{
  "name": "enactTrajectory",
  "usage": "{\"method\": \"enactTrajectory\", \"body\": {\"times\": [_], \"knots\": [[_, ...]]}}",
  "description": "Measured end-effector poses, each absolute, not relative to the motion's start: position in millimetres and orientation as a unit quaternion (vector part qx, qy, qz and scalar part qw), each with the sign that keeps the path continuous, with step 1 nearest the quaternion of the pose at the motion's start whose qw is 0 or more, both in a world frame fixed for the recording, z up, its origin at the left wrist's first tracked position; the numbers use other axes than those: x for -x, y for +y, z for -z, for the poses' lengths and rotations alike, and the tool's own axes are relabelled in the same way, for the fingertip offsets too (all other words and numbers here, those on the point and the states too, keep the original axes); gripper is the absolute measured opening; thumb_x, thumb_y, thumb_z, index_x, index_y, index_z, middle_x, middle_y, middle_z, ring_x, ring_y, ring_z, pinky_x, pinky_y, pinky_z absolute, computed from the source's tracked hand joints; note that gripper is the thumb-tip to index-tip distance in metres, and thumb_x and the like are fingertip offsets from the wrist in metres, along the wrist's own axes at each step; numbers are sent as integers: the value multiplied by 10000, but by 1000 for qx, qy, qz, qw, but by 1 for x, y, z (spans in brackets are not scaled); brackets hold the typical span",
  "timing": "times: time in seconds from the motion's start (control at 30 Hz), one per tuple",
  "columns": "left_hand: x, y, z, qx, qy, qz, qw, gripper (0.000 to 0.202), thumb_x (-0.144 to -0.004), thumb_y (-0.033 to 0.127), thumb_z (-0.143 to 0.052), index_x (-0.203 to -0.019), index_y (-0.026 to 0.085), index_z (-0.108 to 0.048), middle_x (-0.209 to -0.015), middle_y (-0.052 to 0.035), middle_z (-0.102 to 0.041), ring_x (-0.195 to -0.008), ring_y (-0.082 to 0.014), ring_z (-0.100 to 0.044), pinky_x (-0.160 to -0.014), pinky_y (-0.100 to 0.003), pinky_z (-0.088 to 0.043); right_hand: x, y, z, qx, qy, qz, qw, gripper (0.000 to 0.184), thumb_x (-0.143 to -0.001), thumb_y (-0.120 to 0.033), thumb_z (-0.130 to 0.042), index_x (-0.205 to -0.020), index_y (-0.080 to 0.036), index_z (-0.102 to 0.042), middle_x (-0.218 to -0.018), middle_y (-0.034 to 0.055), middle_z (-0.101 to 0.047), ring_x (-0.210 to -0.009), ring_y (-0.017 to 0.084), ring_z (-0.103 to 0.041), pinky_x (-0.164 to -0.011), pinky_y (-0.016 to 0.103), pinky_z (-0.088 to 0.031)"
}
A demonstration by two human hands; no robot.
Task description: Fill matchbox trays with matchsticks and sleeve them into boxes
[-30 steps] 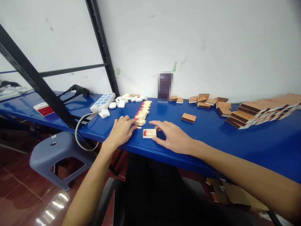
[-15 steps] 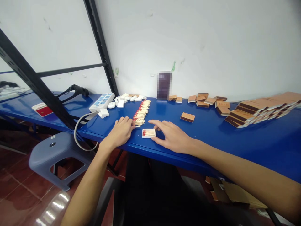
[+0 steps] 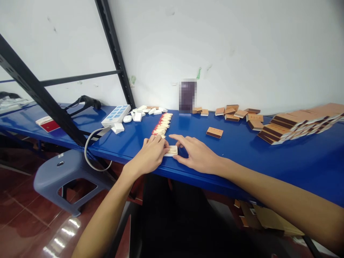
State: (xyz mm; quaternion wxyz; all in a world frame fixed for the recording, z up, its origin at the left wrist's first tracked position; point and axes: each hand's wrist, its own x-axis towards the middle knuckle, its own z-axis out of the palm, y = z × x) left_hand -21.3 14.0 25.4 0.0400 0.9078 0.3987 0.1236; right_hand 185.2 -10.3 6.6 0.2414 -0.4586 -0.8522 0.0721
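A small white matchbox tray (image 3: 172, 151) with matches in it lies near the front edge of the blue table. My right hand (image 3: 197, 156) holds its right end between thumb and a bent finger, the index finger stretched out above. My left hand (image 3: 153, 154) is over the tray's left end with its fingertips pinched together. Whatever those fingers hold is hidden, and so are the match heads in the tray. Just beyond my left hand runs a long pile of loose red-tipped matches (image 3: 163, 124), its near end covered by the hand.
One closed matchbox (image 3: 214, 132) lies right of centre. Several matchbox sleeves (image 3: 230, 114) lie along the wall, with a large stack (image 3: 290, 123) at right. White trays (image 3: 138, 116) and a power strip (image 3: 117, 115) sit left, beside a black rack post (image 3: 115, 46). A grey stool (image 3: 64, 175) stands below.
My left hand has moved right, from the near end of the match pile to over the tray's left end. The right hand has stayed at the tray.
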Motion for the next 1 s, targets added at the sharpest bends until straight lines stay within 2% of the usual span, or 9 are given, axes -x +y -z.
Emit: {"method": "enactTrajectory", "body": {"times": [0.27, 0.43, 0.53, 0.67, 0.87, 1.0], "knots": [[22, 19, -22, -892, 410, -154, 112, 156, -995, 305, -457, -966, 222, -586, -981, -32, -586, -1002, -238, -493, -886, -406, -334, -186, -10, -6, 440, -860, -71, 250, 582, -906, -357, -587, -1446, -249, -399, -1154, 80, -676, -1042, 280, -614, -922, 468, -462], [32, 31, -20, -885, 388, -195, 165, 200, -1003, 369, -437, -1049, 239, -582, -957, -20, -602, -995, -218, -505, -897, -378, -349, -186, -11, -7, 444, -857, -72, 250, 567, -908, -360, -580, -1440, -264, -409, -1110, 70, -682, -1007, 277, -622, -895, 459, -469], [49, 45, -18, -859, 430, -250, 117, 202, -1007, 326, -417, -1078, 234, -582, -913, -20, -588, -923, -209, -504, -874, -376, -356, -186, -12, -8, 446, -855, -73, 253, 577, -908, -362, -581, -1448, -261, -406, -1103, 70, -683, -994, 269, -622, -895, 455, -471], [64, 57, -15, -837, 501, -218, 30, 168, -970, 329, -501, -1022, 253, -641, -903, -29, -557, -921, -231, -499, -835, -389, -338, -185, -12, -8, 449, -856, -75, 244, 573, -910, -367, -581, -1448, -249, -420, -1056, 72, -690, -986, 272, -621, -880, 452, -477], [55, 54, -13, -845, 507, -170, -12, 199, -972, 344, -499, -1003, 274, -682, -942, -52, -559, -949, -258, -496, -839, -415, -337, -185, -12, -9, 452, -856, -71, 242, 554, -913, -359, -573, -1439, -252, -437, -1073, 70, -687, -1001, 273, -619, -892, 457, -477], [55, 54, -11, -848, 506, -154, -24, 217, -991, 342, -456, -978, 248, -651, -961, -59, -565, -947, -263, -494, -828, -417, -346, -185, -12, -8, 449, -856, -70, 245, 537, -910, -355, -577, -1423, -259, -452, -1055, 64, -690, -985, 271, -623, -887, 458, -478]]}}
